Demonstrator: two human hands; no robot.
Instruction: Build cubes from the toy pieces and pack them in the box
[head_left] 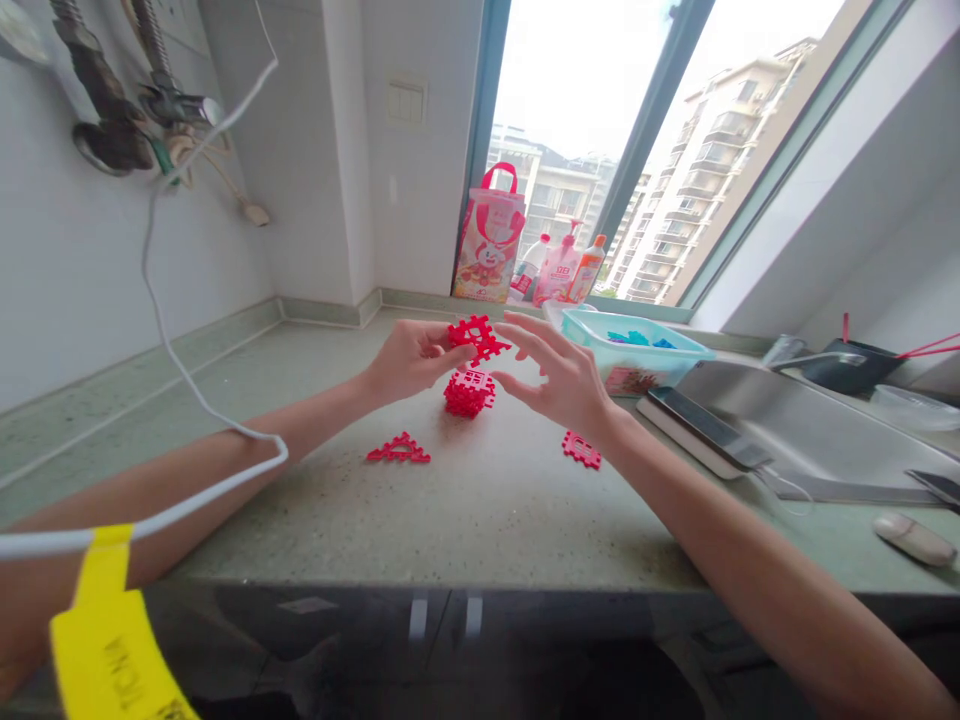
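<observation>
My left hand (409, 358) pinches a flat red plastic building piece (478, 338) and holds it just above a small red cube (469, 392) built of the same pieces, which stands on the grey-green counter (465, 510). To the right of the piece, close to it, my right hand (559, 378) hovers with its fingers spread and nothing in them. A red triangular piece (399, 451) lies flat on the counter to the left, under my left forearm's line. Another flat red piece (582, 449) lies below my right wrist.
A teal plastic tub (634, 352) with blue pieces stands behind my right hand. A steel sink (795, 425) with a tap lies to the right. A red bag (491, 240) and bottles (562, 270) stand on the windowsill. A white cable (187, 380) hangs over my left arm.
</observation>
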